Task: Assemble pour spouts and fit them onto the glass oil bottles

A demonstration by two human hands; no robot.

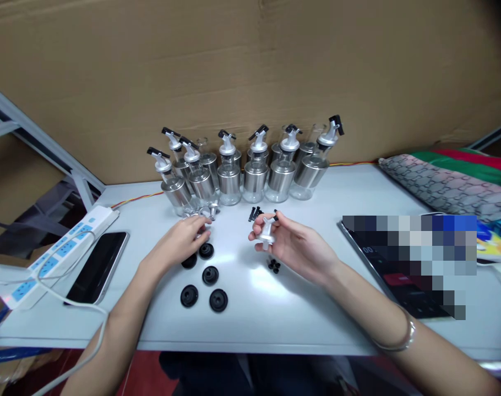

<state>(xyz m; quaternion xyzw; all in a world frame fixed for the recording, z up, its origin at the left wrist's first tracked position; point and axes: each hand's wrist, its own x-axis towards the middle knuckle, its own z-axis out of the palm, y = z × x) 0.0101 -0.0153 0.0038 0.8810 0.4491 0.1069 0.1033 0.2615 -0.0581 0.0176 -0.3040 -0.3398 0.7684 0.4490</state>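
My right hand (294, 245) is closed around a silver pourer spout (267, 231) with a black lever, lifted above the table. Low on the left side, my left hand (184, 236) reaches forward with its fingers apart, next to a cluster of silver spout parts (211, 211). Under and near that hand lie several black round stoppers (210, 275). Small black levers (254, 213) rest just beyond my right fingers. Several tiny black pieces (274, 265) sit on the table below the right hand.
Glass bottles with steel bands (229, 184) stand along the cardboard wall (250, 66), many topped with spouts. At the left are a power strip (64, 253), a white cable and a phone (99, 267). A dark tablet-like device (393, 280), partly pixelated, and a patterned cushion (432, 176) occupy the right.
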